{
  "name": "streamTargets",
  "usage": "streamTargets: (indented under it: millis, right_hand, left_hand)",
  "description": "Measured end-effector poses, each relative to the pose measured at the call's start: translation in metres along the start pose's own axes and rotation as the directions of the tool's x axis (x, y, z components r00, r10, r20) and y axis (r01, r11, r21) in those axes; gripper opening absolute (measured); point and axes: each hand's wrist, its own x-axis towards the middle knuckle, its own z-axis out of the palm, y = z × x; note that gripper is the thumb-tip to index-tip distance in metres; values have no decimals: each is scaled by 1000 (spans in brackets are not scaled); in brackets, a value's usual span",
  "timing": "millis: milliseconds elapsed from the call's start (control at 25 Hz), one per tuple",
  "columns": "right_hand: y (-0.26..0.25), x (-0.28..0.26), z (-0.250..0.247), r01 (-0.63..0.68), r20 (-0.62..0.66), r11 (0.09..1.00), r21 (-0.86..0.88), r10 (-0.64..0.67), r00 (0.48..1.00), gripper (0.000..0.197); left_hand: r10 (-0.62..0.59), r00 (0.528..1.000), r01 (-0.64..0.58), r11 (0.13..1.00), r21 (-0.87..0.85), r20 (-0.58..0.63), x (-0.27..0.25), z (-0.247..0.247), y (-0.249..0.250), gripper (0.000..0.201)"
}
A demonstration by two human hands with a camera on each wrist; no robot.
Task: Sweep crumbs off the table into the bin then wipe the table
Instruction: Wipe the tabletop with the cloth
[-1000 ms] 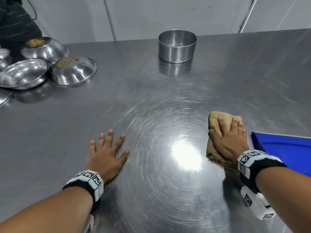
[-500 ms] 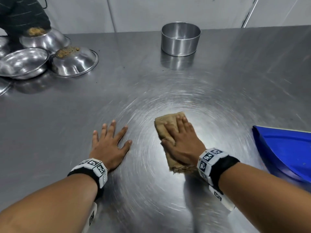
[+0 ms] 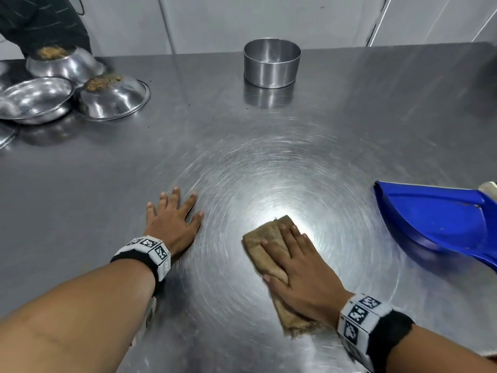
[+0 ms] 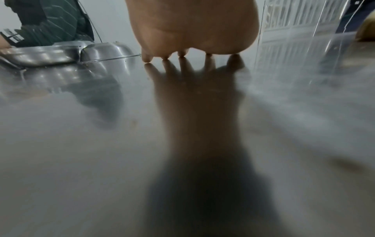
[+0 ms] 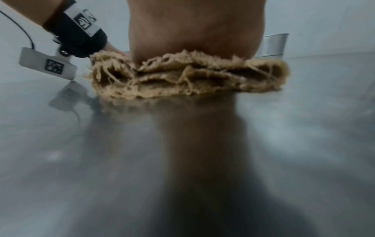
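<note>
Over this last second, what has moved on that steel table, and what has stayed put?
The right hand, pressing flat on the brown cloth, slid it leftward from beside the blue dustpan towards the table's middle, then back nearer the person. Nothing was picked up or released. The left hand stayed spread flat on the steel; dustpan, round tin and bowls stayed put.

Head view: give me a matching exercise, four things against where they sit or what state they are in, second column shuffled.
Things:
1. cloth
2. dustpan
3. tin
4. left hand

Places or states:
A. upright at the far middle of the table
B. flat on bare steel, fingers spread
C. pressed under the right hand
D. blue, lying at the right edge

Pairs: 1-C, 2-D, 3-A, 4-B
</note>
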Motion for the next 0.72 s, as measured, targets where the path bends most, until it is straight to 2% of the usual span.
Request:
streamTargets:
  millis: [160, 360, 560, 720]
  right_hand:
    - [23, -29, 1, -159, -13, 987, 16, 160, 987, 69]
    - [44, -33, -2, -321, -73, 945, 61, 325, 943, 69]
    - [54, -18, -9, -383, -65, 920, 85, 388, 919, 68]
    - [47, -10, -8, -368, -66, 925, 98, 375, 925, 71]
  left_hand:
    - [28, 998, -31, 998, -56, -50, -36, 10, 25, 63]
    - [30, 999, -31, 997, -64, -23, -72, 21, 62, 59]
    - [21, 999, -23, 998, -53, -28, -94, 34, 82, 57]
    - [-11, 998, 8, 998, -60, -61, -106, 44, 96, 57]
